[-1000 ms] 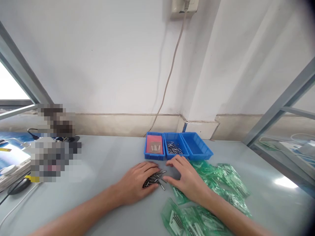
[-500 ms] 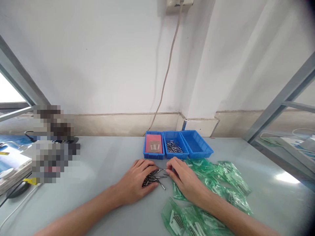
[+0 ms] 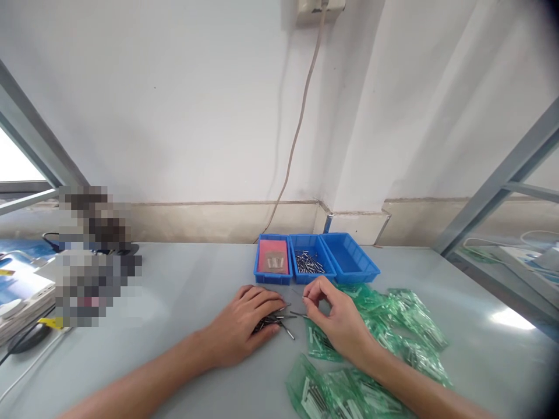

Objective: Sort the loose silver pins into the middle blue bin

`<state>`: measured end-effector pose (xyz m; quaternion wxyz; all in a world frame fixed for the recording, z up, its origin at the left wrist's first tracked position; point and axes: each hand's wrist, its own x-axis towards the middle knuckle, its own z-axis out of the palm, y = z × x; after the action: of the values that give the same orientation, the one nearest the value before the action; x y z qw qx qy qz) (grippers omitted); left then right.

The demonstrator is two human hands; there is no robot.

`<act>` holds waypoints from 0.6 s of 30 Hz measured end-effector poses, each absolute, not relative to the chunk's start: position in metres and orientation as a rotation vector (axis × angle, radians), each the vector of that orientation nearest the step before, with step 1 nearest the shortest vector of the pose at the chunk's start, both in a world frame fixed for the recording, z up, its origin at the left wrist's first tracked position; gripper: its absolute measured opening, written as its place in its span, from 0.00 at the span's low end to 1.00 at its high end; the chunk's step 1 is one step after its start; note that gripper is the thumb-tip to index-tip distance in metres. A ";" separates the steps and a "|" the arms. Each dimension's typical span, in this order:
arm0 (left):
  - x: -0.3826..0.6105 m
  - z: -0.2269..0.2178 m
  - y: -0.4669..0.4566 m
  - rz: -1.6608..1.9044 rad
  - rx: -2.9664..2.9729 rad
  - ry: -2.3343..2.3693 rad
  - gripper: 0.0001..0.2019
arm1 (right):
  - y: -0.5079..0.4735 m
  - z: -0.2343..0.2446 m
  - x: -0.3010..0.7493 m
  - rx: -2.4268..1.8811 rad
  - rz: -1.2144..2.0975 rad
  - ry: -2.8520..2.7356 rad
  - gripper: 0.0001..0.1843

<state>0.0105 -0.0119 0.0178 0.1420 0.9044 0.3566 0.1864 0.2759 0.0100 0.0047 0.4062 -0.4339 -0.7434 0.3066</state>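
Observation:
My left hand (image 3: 247, 320) lies cupped over a small heap of dark metal pins (image 3: 273, 321), thumb apart from the fingers. The palm and fingers cover most of the heap; several pin ends stick out to the right. My right hand (image 3: 334, 311) is raised just right of the heap, its thumb and index fingertip pinched together. A faint thin line shows at the fingertips, too blurred to name. Below them, a single dark pin (image 3: 298, 315) points toward the right hand. Green plastic bags (image 3: 384, 308) with metal pins and white pieces lie under and around the right forearm.
Three blue bins stand in a row at the back: one with a pink sheet and small packet (image 3: 274, 262), one with loose metal pins (image 3: 308, 263), and a bare one (image 3: 349, 259). Cables and a power strip (image 3: 26, 308) lie far left. Metal frame posts (image 3: 502, 174) flank the table.
My right hand has shifted slightly right, away from the heap, and its fingers have curled into a tighter pinch. The left fingers have spread a little further over the pins.

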 end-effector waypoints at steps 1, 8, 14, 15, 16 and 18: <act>0.011 0.018 -0.012 0.530 2.612 1.008 0.19 | 0.010 0.005 0.276 -1.110 0.753 -1.874 0.06; 0.009 0.018 -0.011 0.518 2.571 0.943 0.19 | 0.014 0.008 0.281 -1.027 0.696 -1.911 0.16; 0.009 0.016 -0.011 0.488 2.610 0.955 0.21 | 0.013 0.006 0.278 -1.079 0.794 -1.822 0.10; 0.009 0.016 -0.011 0.486 2.615 0.957 0.21 | 0.013 0.005 0.277 -1.078 0.807 -1.808 0.09; 0.009 0.016 -0.011 0.483 2.618 0.959 0.22 | 0.013 0.004 0.276 -1.071 0.817 -1.800 0.10; 0.009 0.015 -0.011 0.482 2.621 0.965 0.22 | 0.014 0.003 0.276 -1.064 0.821 -1.795 0.10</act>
<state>0.0093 -0.0107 0.0152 0.1529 0.9138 0.3365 0.1682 0.2764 0.0138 0.0026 0.4348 -0.4273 -0.7209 0.3297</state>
